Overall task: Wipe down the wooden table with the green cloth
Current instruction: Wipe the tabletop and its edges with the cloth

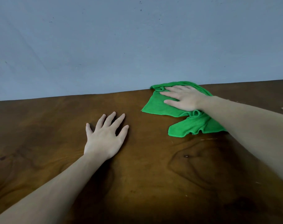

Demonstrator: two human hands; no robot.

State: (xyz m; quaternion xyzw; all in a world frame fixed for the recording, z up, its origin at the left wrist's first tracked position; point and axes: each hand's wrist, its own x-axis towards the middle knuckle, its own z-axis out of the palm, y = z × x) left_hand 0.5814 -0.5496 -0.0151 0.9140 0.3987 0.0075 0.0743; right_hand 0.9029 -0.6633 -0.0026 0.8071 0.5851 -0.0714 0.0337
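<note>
Blue-grey wall (pixel 105 46) rises behind the dark wooden table (pixel 153 175). At the table's far edge lies the green cloth (pixel 155 105), rumpled, its near corner bunched. Flat on the cloth, the right hand (pixel 182 99) presses with straight fingers. Nearer, the left hand (pixel 105 136) rests spread on bare wood.

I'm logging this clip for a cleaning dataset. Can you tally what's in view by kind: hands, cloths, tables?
Hands: 2, left hand flat on the wood, right hand flat on the cloth
Cloths: 1, green cloth
Tables: 1, wooden table
Total: 4
</note>
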